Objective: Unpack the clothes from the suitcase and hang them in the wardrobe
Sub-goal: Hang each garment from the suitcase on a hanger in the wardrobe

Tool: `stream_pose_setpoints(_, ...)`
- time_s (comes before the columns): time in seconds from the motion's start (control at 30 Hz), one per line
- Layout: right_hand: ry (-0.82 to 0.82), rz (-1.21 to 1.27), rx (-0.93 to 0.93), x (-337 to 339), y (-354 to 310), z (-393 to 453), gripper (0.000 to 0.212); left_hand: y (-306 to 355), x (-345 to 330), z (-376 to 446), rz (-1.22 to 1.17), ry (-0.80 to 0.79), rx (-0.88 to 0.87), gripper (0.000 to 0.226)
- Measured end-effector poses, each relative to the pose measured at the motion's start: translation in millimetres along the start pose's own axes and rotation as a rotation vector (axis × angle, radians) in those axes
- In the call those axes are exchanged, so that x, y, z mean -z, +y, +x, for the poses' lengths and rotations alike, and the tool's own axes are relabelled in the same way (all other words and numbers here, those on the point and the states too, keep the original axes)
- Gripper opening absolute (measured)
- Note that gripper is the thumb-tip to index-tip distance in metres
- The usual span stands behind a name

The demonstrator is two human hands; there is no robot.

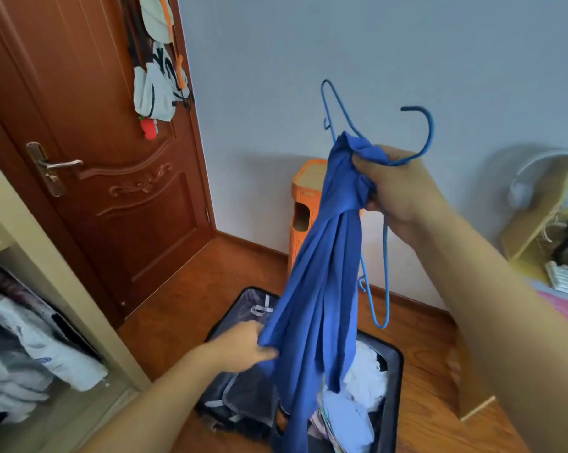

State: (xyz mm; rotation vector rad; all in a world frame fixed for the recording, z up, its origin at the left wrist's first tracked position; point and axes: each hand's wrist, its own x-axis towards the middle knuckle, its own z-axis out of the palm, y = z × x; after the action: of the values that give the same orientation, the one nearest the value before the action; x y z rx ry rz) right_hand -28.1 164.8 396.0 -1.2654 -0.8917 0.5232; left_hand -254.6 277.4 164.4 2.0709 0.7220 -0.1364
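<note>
A blue garment [315, 289] hangs bunched in front of me over the open dark suitcase [394, 371] on the floor. My right hand [397, 191] grips the garment's top together with a blue wire hanger [429, 132], whose hook points up to the right. Lower down, my left hand [243, 346] pinches the garment's left edge. White and pale clothes [364, 387] lie in the suitcase's right half. The wardrobe [31, 338] stands open at the left with clothes hanging inside.
A brown wooden door [96, 125] with bags and caps hung on it is at the back left. An orange bin [303, 207] stands against the wall behind the garment. A yellow shelf unit [543, 207] and a keyboard [566, 277] are at the right.
</note>
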Motion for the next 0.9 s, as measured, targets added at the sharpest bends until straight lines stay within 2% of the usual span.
stream_pose_setpoints(0.03, 0.034, 0.017, -0.008, 7.4, -1.9, -0.3, 0.016, -6.3, -5.3, 3.1, 0.066, 0.039, 0.047, 0.008)
stream_pose_setpoints(0.1, 0.118, -0.010, -0.037, 23.9, 1.7, -1.7, 0.018, -18.1, -7.5, 9.2, 0.241, 0.217, 0.161, 0.013)
stream_pose_setpoints(0.2, 0.263, -0.102, -0.141, 54.4, 19.7, -5.6, 0.016, -21.4, 14.3, 6.8, 0.438, 0.465, 0.430, 0.027)
stream_pose_setpoints(0.27, 0.311, -0.201, -0.241, 73.0, 39.7, -15.0, 0.011, -15.7, 46.4, 7.0, 0.247, 0.590, 0.571, 0.028)
stream_pose_setpoints(0.33, 0.322, -0.296, -0.348, 88.0, 65.5, -33.1, 0.015, -3.8, 82.2, 12.2, -0.169, 0.643, 0.584, 0.025)
stream_pose_setpoints(0.4, 0.318, -0.383, -0.444, 99.7, 90.7, -54.2, 0.019, 14.0, 115.1, 17.4, -0.434, 0.674, 0.449, 0.021)
stream_pose_setpoints(0.47, 0.317, -0.482, -0.493, 109.4, 109.9, -71.5, 0.019, 42.1, 132.6, 12.2, -0.527, 0.695, 0.192, 0.020)
stream_pose_setpoints(0.53, 0.325, -0.570, -0.483, 113.2, 116.9, -77.7, 0.019, 77.1, 138.2, -1.4, -0.479, 0.633, -0.059, 0.047)
stream_pose_setpoints(0.6, 0.255, -0.610, -0.456, 110.2, 116.7, -75.5, 0.021, 106.4, 134.5, -18.6, -0.470, 0.516, -0.211, 0.063)
stream_pose_setpoints(0.67, 0.139, -0.575, -0.409, 96.6, 111.7, -72.8, 0.031, 129.4, 126.6, -32.9, -0.613, 0.397, -0.317, 0.060)
stream_pose_setpoints(0.77, 0.035, -0.487, -0.322, 65.8, 105.3, -65.8, 0.054, 155.3, 118.8, -50.1, -0.815, 0.350, -0.378, 0.063)
stream_pose_setpoints(0.83, -0.039, -0.455, -0.287, 37.5, 102.0, -61.6, 0.066, 166.2, 120.6, -61.7, -0.972, 0.245, -0.418, 0.047)
stream_pose_setpoints(0.9, -0.143, -0.389, -0.281, 8.3, 102.9, -61.9, 0.080, 176.7, 127.7, -72.2, -1.008, 0.181, -0.492, 0.033)
